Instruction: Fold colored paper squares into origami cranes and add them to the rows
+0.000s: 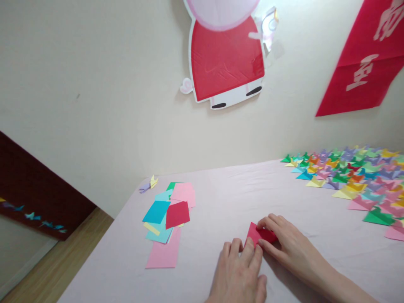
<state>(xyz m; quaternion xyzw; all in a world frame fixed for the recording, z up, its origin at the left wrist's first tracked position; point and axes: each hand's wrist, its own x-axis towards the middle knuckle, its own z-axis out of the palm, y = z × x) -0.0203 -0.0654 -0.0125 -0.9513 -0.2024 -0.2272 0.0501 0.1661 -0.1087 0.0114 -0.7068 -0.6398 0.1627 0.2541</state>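
A small red paper (256, 234), partly folded, lies on the pale pink table (221, 198) near the front. My left hand (241, 273) rests palm down with its fingertips pressing the paper's near edge. My right hand (285, 242) comes in from the right, its fingers curled and pinching the paper's right side. Part of the paper is hidden under both hands.
A loose pile of coloured paper squares (168, 214) lies to the left, and two small folded pieces (149, 184) sit by the far left corner. Several folded paper shapes (356, 181) cover the right side. The table's left edge drops to a wooden floor (47, 269).
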